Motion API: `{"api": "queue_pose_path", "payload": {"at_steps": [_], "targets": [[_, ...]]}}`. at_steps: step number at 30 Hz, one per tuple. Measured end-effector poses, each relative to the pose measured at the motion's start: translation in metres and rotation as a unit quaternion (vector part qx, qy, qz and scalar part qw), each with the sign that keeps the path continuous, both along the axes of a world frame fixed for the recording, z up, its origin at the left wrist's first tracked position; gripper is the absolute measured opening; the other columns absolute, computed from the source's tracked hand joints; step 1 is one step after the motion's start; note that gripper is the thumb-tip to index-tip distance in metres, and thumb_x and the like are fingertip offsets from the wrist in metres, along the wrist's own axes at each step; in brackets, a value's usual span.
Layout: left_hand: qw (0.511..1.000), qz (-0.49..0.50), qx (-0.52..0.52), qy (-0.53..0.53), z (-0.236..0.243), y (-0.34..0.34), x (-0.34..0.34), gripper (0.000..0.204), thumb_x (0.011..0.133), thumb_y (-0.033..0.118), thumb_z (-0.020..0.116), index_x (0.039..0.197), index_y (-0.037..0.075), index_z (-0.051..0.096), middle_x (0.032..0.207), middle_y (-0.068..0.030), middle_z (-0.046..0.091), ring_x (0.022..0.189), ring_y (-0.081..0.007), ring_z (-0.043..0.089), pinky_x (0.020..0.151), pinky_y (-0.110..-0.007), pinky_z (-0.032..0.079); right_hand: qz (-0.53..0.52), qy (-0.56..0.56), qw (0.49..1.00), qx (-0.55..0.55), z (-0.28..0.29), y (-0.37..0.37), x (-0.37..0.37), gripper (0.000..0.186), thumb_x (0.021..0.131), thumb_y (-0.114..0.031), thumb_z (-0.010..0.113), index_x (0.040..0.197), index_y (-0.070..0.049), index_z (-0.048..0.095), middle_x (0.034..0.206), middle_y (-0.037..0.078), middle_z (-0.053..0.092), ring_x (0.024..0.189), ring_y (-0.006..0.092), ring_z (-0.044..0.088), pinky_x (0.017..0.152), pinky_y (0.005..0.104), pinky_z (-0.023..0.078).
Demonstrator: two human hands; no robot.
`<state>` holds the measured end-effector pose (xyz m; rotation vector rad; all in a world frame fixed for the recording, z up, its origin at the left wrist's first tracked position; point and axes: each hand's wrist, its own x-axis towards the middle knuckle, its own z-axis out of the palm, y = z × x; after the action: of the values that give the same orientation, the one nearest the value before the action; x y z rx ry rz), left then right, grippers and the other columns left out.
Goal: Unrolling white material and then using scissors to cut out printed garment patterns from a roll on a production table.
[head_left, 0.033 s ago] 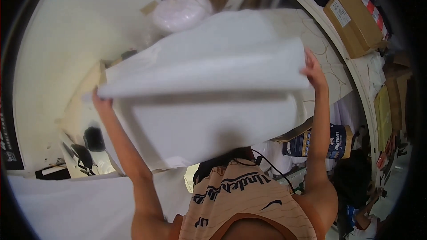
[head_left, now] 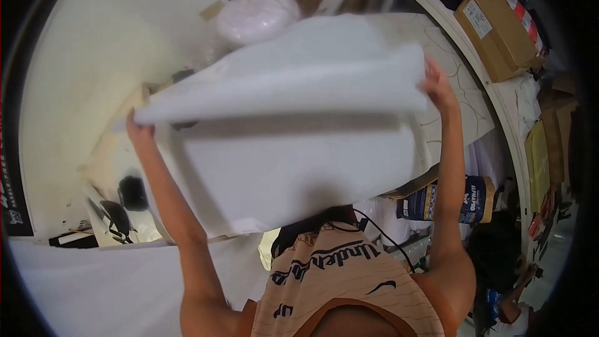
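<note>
A wide, soft white sheet (head_left: 281,87), paper or thin foam, spans the work surface in front of me. Its near part is lifted and curled over in a long fold, casting a shadow below. At the left end of the fold, my left hand (head_left: 140,127) is closed on the sheet. My right hand (head_left: 440,88) grips the sheet's right edge with bent fingers, partly blurred. Beneath and nearer to me lies a flat white layer (head_left: 299,168); whether it belongs to the same sheet, I cannot tell.
Beyond the sheet sits a round plastic-wrapped bundle (head_left: 259,17). A cardboard box (head_left: 493,34) rests at the far right. Near my right forearm are a dark blue bag (head_left: 449,200) and a black cable (head_left: 390,236). A black object (head_left: 132,193) lies left of my left forearm.
Both hands have moved slightly away from me, carrying the lifted fold with them. A little more of the white layer beneath shows.
</note>
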<state>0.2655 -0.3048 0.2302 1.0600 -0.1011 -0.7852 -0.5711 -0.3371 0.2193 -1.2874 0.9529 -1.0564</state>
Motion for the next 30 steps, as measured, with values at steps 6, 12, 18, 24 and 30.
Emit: {"api": "queue_pose_path", "payload": {"at_steps": [6,12,18,24,30], "targets": [[0.976,-0.012,-0.212,-0.052,0.124,-0.066,0.018,0.033,0.095,0.019,0.065,0.120,0.000,0.059,0.113,-0.0145,0.068,0.108,-0.0294,0.066,0.100,-0.047,0.054,-0.102,-0.016,0.966,-0.239,0.122,-0.074,0.045,0.066,0.091,-0.012,0.075,0.149,-0.003,0.046,0.139,0.009,0.058,0.124,0.0163,0.057,0.105,0.0317,0.045],[0.978,0.083,-0.132,-0.136,0.052,0.074,-0.029,0.039,0.092,0.015,0.069,0.124,-0.005,0.058,0.122,-0.0165,0.066,0.111,-0.0321,0.066,0.097,-0.049,0.057,-0.329,0.069,0.871,-0.358,0.053,0.017,0.090,0.056,0.089,-0.014,0.078,0.139,0.001,0.057,0.125,0.011,0.068,0.109,0.0189,0.066,0.098,0.0317,0.050],[0.996,0.064,-0.027,0.063,-0.096,0.154,-0.072,0.061,0.080,0.001,0.078,0.134,-0.007,0.051,0.126,-0.0177,0.064,0.110,-0.0348,0.067,0.090,-0.050,0.060,-0.220,0.277,0.935,0.023,-0.114,0.041,0.073,0.028,0.077,-0.015,0.084,0.100,0.000,0.078,0.094,0.012,0.077,0.089,0.0175,0.070,0.082,0.0304,0.055],[0.951,0.217,0.195,-0.106,-0.159,0.215,-0.140,0.084,0.073,-0.009,0.080,0.142,-0.007,0.032,0.136,-0.0212,0.056,0.112,-0.0340,0.064,0.102,-0.051,0.055,-0.159,0.457,0.864,0.137,-0.183,0.040,0.022,0.019,0.067,-0.019,0.087,0.081,-0.008,0.081,0.078,0.010,0.077,0.074,0.0219,0.073,0.075,0.0354,0.058],[0.955,0.192,0.165,-0.154,-0.134,0.247,-0.175,0.089,0.073,-0.008,0.082,0.145,-0.002,0.030,0.143,-0.0202,0.051,0.121,-0.0337,0.059,0.107,-0.043,0.052,-0.166,0.537,0.824,0.079,-0.187,0.055,-0.003,0.024,0.067,-0.017,0.083,0.087,-0.004,0.080,0.085,0.015,0.076,0.075,0.0274,0.073,0.073,0.0392,0.058]]}}
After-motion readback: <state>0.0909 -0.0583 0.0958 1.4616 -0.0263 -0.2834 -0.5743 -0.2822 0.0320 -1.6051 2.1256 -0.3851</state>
